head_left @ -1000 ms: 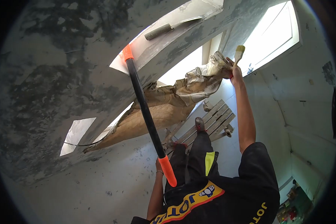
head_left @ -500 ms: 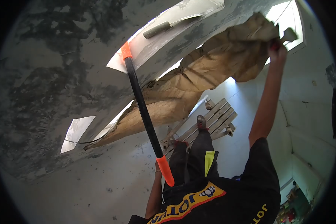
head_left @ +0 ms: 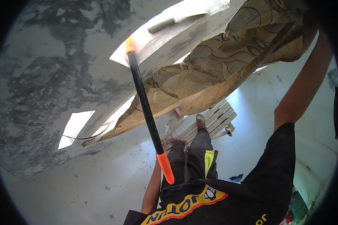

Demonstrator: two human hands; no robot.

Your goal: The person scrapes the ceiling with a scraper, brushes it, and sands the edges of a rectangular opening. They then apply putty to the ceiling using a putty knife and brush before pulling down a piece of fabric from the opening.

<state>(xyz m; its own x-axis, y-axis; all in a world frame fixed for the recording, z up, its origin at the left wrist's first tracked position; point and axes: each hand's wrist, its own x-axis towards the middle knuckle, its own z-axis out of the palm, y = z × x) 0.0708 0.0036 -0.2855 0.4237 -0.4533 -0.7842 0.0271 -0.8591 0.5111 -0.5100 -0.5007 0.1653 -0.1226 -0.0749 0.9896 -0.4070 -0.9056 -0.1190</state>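
A large tan cloth (head_left: 214,71) with a netted, wavy pattern stretches diagonally beneath the window openings. At the upper right, my right hand (head_left: 311,23) grips its raised end, the fingers partly lost in shadow and folds. My left arm hangs low; my left hand (head_left: 163,144) is just behind a black pole (head_left: 144,101) with orange ends, and its fingers are hidden. The pole slants from the white ledge (head_left: 139,48) down to my waist. A grey roller (head_left: 161,26) lies on that ledge.
My feet are on a slatted wooden platform (head_left: 221,117). Mottled grey plaster (head_left: 45,75) covers the surface at left. A thin dark cable (head_left: 82,138) crosses a bright opening at lower left. A green object (head_left: 299,208) shows at lower right.
My right hand has moved up and to the right, pulling the cloth's end along. The cloth has turned over partly, exposing its patterned side. The pole and roller look nearly unmoved.
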